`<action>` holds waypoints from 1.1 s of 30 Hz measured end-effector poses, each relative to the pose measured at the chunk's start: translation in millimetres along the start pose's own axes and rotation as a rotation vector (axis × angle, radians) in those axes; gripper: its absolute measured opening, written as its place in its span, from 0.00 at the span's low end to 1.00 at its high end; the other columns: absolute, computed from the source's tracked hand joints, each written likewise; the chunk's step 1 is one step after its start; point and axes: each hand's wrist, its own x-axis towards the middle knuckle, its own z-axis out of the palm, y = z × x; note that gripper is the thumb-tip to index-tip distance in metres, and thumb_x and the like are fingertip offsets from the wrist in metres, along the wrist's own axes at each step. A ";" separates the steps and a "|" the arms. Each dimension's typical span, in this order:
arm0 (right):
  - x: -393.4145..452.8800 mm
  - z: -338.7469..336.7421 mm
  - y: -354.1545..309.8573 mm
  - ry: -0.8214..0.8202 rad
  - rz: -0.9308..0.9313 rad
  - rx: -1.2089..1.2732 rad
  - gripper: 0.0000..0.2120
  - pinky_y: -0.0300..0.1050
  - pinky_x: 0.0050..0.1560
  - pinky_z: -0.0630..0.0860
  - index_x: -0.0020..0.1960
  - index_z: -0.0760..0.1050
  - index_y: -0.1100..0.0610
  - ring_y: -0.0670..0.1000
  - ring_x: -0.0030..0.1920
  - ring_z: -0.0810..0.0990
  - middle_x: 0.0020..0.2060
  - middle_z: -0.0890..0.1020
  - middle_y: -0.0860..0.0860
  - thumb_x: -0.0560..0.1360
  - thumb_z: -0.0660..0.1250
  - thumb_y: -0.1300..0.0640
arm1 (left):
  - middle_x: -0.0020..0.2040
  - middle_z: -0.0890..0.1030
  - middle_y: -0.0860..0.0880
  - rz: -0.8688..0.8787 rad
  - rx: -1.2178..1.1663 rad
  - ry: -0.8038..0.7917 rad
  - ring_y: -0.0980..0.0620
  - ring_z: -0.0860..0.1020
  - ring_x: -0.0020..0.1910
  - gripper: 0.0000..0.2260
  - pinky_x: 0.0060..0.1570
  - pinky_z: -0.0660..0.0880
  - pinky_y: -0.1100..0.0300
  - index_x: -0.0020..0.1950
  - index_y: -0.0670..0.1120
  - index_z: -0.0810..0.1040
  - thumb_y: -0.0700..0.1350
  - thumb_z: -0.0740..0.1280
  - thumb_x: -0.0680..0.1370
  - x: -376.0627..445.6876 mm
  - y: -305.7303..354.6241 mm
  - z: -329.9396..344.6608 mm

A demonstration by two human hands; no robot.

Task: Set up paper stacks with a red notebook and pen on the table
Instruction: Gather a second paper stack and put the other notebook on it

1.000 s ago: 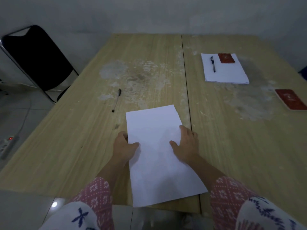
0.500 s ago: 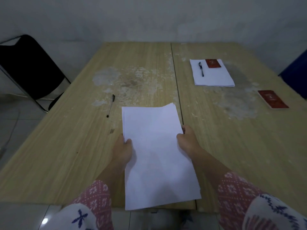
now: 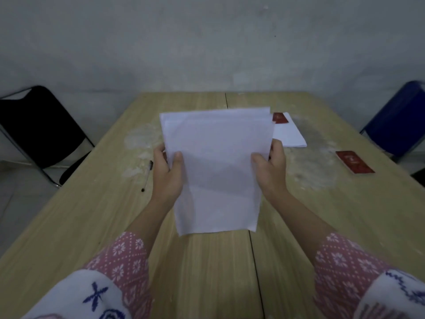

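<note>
The paper stack point(image 3: 216, 171) is held clear of the desk point(image 3: 92, 226), over its centre seam, tilted up toward the camera. Its long axis runs away from the person. The sheets are thin, white and flexible; their top edges are uneven, so the stack is not squared.

The left hand point(image 3: 167, 173) is closed on the left long edge, thumb on the front face, fingers behind. The right hand point(image 3: 271, 171) is closed on the right long edge in the same way. Both grip near the upper half, so the lower half hangs unsupported.

A black pen point(image 3: 147, 176) lies flat on the desk just left of the left hand, the nearer hand to it, long axis nearly parallel to the stack. A loose red notebook point(image 3: 354, 161) lies flat to the right, well apart, nearer the right hand. Beyond the held stack, a finished paper stack point(image 3: 289, 137) carries a second red notebook point(image 3: 280, 118), partly hidden.

Probable next step: square the sheets and lay them flat on the bare wood-grain surface.

The desk is worn, with pale patches. A black chair point(image 3: 39, 130) stands at left, a blue chair point(image 3: 397, 118) at right.
</note>
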 end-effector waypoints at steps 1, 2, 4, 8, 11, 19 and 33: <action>-0.9 -0.4 1.3 0.005 0.009 0.012 0.13 0.44 0.44 0.74 0.50 0.69 0.54 0.44 0.41 0.77 0.40 0.77 0.44 0.69 0.61 0.68 | 0.46 0.72 0.58 0.001 0.015 0.002 0.64 0.72 0.44 0.06 0.41 0.72 0.71 0.54 0.48 0.65 0.44 0.59 0.78 -1.2 -2.5 -0.6; -2.4 -0.2 2.8 0.006 0.021 0.019 0.13 0.44 0.44 0.74 0.50 0.69 0.55 0.45 0.41 0.77 0.40 0.78 0.44 0.69 0.62 0.67 | 0.44 0.72 0.57 -0.001 0.028 0.010 0.64 0.72 0.42 0.06 0.38 0.71 0.72 0.53 0.47 0.65 0.44 0.59 0.78 -2.6 -5.4 -1.1; -5.6 1.3 6.1 -0.013 0.049 0.018 0.10 0.40 0.42 0.74 0.49 0.70 0.55 0.45 0.41 0.77 0.40 0.77 0.44 0.71 0.62 0.66 | 0.42 0.72 0.57 -0.013 0.042 0.014 0.63 0.72 0.40 0.05 0.37 0.71 0.70 0.52 0.46 0.66 0.44 0.59 0.78 -5.1 -11.3 -2.0; -9.2 7.4 8.1 -0.049 0.052 0.023 0.07 0.39 0.37 0.70 0.43 0.70 0.54 0.43 0.37 0.75 0.36 0.75 0.44 0.72 0.60 0.65 | 0.39 0.69 0.55 0.004 0.058 0.034 0.69 0.71 0.34 0.05 0.33 0.69 0.73 0.44 0.49 0.65 0.46 0.56 0.79 -7.7 -15.7 -4.2; -12.0 12.0 12.6 -0.023 0.064 0.038 0.06 0.38 0.36 0.70 0.44 0.69 0.54 0.42 0.37 0.75 0.36 0.75 0.43 0.73 0.60 0.65 | 0.40 0.69 0.56 0.043 0.072 0.051 0.73 0.71 0.32 0.04 0.32 0.68 0.76 0.47 0.47 0.65 0.46 0.55 0.80 -9.6 -14.9 -5.6; -9.5 9.1 26.5 -0.064 0.138 -0.027 0.09 0.48 0.47 0.76 0.50 0.71 0.56 0.50 0.45 0.78 0.43 0.78 0.48 0.72 0.60 0.66 | 0.38 0.75 0.50 -0.043 0.061 -0.086 0.62 0.72 0.32 0.08 0.36 0.69 0.59 0.39 0.50 0.74 0.51 0.61 0.76 -6.5 -30.1 -15.7; 64.6 -63.6 13.5 0.044 0.141 -0.032 0.14 0.43 0.32 0.64 0.30 0.62 0.53 0.48 0.30 0.67 0.29 0.69 0.48 0.70 0.56 0.67 | 0.47 0.77 0.50 0.058 0.225 -0.167 0.52 0.75 0.45 0.08 0.44 0.68 0.63 0.54 0.47 0.74 0.45 0.59 0.78 30.9 18.3 85.8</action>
